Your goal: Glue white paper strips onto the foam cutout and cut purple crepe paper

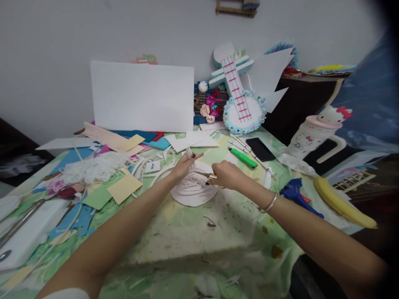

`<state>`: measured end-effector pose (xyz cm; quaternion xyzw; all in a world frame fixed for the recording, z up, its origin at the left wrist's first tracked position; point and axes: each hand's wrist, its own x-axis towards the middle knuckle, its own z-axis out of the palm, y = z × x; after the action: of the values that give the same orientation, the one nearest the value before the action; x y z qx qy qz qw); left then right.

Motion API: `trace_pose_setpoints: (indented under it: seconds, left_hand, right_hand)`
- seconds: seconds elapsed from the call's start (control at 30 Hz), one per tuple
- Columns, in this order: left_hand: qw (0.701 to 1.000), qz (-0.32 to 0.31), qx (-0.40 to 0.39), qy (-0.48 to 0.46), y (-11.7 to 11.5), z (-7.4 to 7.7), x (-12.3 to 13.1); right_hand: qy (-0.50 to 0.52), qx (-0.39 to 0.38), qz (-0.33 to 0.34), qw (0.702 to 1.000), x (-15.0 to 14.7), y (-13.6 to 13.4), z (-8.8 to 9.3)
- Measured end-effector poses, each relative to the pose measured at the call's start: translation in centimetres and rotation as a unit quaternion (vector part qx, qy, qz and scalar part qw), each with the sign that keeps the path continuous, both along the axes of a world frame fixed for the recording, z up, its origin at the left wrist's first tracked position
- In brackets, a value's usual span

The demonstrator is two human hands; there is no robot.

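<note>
My left hand (184, 164) is raised over the middle of the table, its fingers closed on white cord (188, 151) that sticks up from them. My right hand (229, 173) grips a pair of scissors (205, 174), with the blades pointing left toward the cord below my left hand. Beneath both hands lies a round white disc (190, 201) with loops of white cord piled on it. Whether the blades touch the cord I cannot tell.
Left of my arm are a tangle of white cord (90, 168), coloured paper (124, 187) and a white box (34, 236). A green cutter knife (243, 158), a phone (260, 149), a blue glue gun (294, 193), a banana (343, 203) and a tumbler (307, 139) lie or stand right. Behind stands a paper instrument (238, 95).
</note>
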<state>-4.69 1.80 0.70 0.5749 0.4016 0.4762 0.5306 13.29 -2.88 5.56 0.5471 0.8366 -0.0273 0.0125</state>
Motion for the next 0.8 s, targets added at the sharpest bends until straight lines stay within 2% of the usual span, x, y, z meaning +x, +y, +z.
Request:
trace_pose_setpoints:
  seconds: [0.1, 0.2, 0.3, 0.37, 0.43, 0.57, 0.67, 0.73, 0.8]
  left_hand:
    - [0.999, 0.017, -0.025, -0.022, 0.4, 0.0, -0.7]
    - [0.998, 0.036, -0.041, -0.040, 0.2, 0.3, -1.1]
    - [0.999, -0.013, -0.037, -0.022, -0.6, 0.6, -0.8]
    - [0.997, -0.071, -0.013, 0.022, -1.3, 0.6, -0.3]
    - [0.992, -0.110, 0.011, 0.064, -1.8, 0.6, 0.3]
    - [0.983, -0.125, 0.036, 0.126, -2.0, 0.5, 0.7]
    - [0.972, -0.129, 0.061, 0.186, -2.0, 0.9, 0.0]
    - [0.970, -0.151, 0.063, 0.183, -2.0, 1.5, -0.8]
    - [0.973, -0.177, 0.050, 0.138, -1.7, 2.1, -1.6]
  right_hand:
    - [0.037, 0.016, -0.046, 0.998, 1.1, 0.3, 0.0]
    - [0.156, 0.034, -0.116, 0.980, 1.9, 1.0, -0.4]
    - [0.358, 0.023, -0.151, 0.921, 1.5, 1.8, -1.1]
    - [0.475, -0.003, -0.131, 0.870, 0.6, 2.4, -1.6]
    - [0.535, -0.003, -0.106, 0.838, -0.6, 2.8, -1.8]
    - [0.532, 0.032, -0.096, 0.840, -2.8, 3.3, -1.8]
    - [0.536, 0.027, -0.098, 0.838, -3.8, 3.6, -1.8]
    - [0.551, 0.002, -0.080, 0.831, -4.1, 3.9, -1.8]
    - [0.554, -0.033, -0.055, 0.830, -4.1, 4.0, -1.7]
